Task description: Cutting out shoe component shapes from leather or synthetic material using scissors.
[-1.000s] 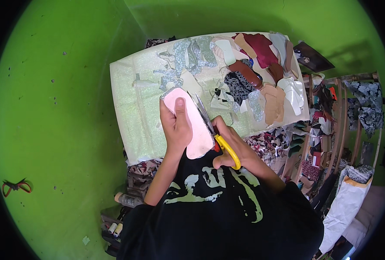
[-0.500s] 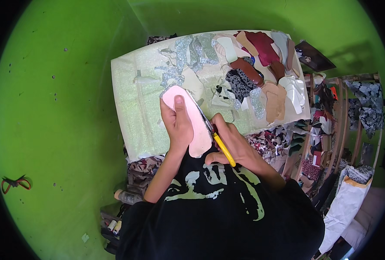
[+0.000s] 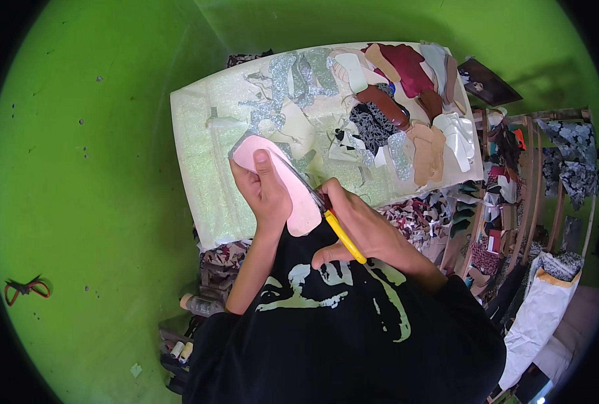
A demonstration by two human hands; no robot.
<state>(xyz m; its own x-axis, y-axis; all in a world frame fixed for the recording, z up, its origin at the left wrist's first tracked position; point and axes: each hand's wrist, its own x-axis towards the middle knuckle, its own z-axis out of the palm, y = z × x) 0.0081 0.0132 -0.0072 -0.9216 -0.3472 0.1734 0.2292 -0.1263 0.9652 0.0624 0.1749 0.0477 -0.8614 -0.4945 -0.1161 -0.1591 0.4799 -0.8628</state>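
One pink sole-shaped piece [image 3: 293, 185] is in hand, held above the near edge of a single table [image 3: 198, 168] covered in pale glittery sheet. The piece is flat, long and rounded at both ends like an insole, plain soft pink, with a thin strip of silver glitter material showing along its far and right edges. The left hand [image 3: 262, 192] clamps it from the left side, thumb pressed flat on the pink face and fingers wrapped beneath. One pair of yellow-handled scissors [image 3: 336, 229] meets the piece along its right edge; the right hand [image 3: 353, 225] is closed around the handles, fingers curled through them, and the blades lie against the edge, too small to tell whether they are parted. Beyond the hands, the table carries several silver glitter offcuts [image 3: 293, 81], and on the right a heap of cut shapes [image 3: 407, 101] in maroon, brown, tan, white and patterned black, too overlapped to count. One red-handled pair of scissors [image 3: 26, 288] lies far left on the green floor [image 3: 77, 202].
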